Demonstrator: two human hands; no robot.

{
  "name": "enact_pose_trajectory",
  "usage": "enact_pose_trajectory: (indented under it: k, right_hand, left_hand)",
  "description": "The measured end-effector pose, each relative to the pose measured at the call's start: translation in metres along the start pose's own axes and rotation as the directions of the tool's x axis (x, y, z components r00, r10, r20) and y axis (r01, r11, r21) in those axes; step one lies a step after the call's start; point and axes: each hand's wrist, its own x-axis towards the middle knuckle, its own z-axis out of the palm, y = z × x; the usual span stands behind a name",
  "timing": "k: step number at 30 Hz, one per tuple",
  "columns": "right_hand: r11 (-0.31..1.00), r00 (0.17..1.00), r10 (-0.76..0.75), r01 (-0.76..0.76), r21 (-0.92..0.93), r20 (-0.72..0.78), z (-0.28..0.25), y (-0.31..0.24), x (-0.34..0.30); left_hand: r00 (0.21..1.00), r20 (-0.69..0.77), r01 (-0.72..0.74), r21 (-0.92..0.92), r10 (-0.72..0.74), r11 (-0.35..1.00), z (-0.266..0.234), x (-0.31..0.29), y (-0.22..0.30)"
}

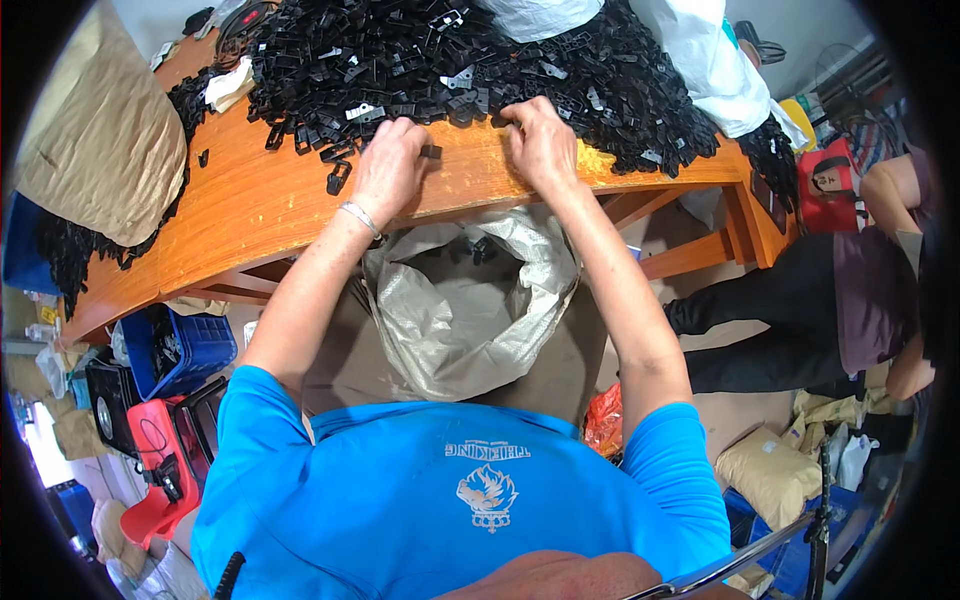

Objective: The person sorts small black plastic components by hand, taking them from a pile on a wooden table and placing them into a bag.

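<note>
My left hand has its thumb and fingers pinched on 1 small black piece, over the bare front strip of the wooden table. My right hand is curled at the near edge of the big black pile; I cannot tell whether its fingers are closed on a part or only touching, since the knuckles hide the tips.

The pile is my main worry. It is heaped loosely, so a tug at its foot could start a slide toward the table edge. A stray clip already sits at the front, left of my left hand, where a brush of my wrist (the 1 with the bracelet) could knock it off.

Below, the open sack gapes between my forearms, a few dark bits inside. Its mouth is crumpled and uneven, so a part dropped wide could hit the folded rim and bounce to the floor. The pinched piece is small too; a loose grip could let it slip. The white bag leaning on the pile's right might sag if parts beneath it shift.
</note>
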Motion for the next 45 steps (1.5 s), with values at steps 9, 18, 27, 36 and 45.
enact_pose_trajectory:
  k: [9,18,27,36,45]
  right_hand:
    - [0.982,0.975,-0.042,0.081,-0.169,0.220,0.020,0.009,0.008]
    - [0.994,0.962,0.109,-0.104,-0.034,0.250,0.017,0.001,-0.013]
    - [0.820,0.907,0.211,-0.367,0.439,0.364,-0.012,-0.034,-0.032]
    - [0.918,0.981,-0.097,0.023,0.395,0.168,-0.028,-0.053,-0.048]
    - [0.940,0.978,-0.131,0.071,0.335,0.161,-0.026,-0.052,-0.054]
  left_hand:
    - [0.742,0.560,0.479,-0.828,-0.370,-0.292,0.014,-0.008,0.014]
    - [0.736,0.573,0.488,-0.818,-0.361,-0.305,0.032,-0.009,0.011]
    - [0.804,0.461,0.533,-0.838,-0.375,0.114,0.023,-0.017,0.040]
    - [0.929,0.295,0.332,-0.931,-0.224,0.150,0.024,-0.025,0.050]
    - [0.924,0.324,0.355,-0.924,-0.204,0.139,0.022,-0.030,0.049]
